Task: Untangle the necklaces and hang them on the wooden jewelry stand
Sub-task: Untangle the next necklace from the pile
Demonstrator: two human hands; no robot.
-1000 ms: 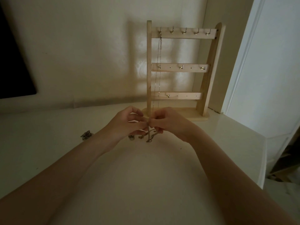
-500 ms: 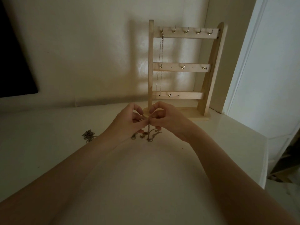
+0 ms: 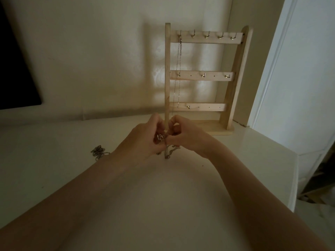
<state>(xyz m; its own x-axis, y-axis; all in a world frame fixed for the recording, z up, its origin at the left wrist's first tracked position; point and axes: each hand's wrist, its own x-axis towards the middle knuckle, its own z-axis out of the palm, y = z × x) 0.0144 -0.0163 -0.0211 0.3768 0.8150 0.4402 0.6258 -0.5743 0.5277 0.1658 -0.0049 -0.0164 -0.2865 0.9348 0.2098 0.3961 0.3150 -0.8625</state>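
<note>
**Both hands work a knot of chain in front of the stand**

While the wooden jewelry stand sits upright at the back of the pale table, against the wall, the two hands meet just in front of its base. The left hand has its fingers curled inward, pinching a small bright tangle of chain between thumb and fingertips. The right hand is curled too, its fingertips pressed against the left hand's at the same knot; which strand it pinches is too small to tell. From the knot, loose loops of chain hang down and touch the table below the hands.

On the stand, one thin necklace hangs from the leftmost hook of the top bar and runs straight down past the middle and lower bars, close beside the left post. The other hooks on all three bars are bare.

A separate small heap of chain lies on the table to the left, near the left wrist, apart from the hands.
</note>
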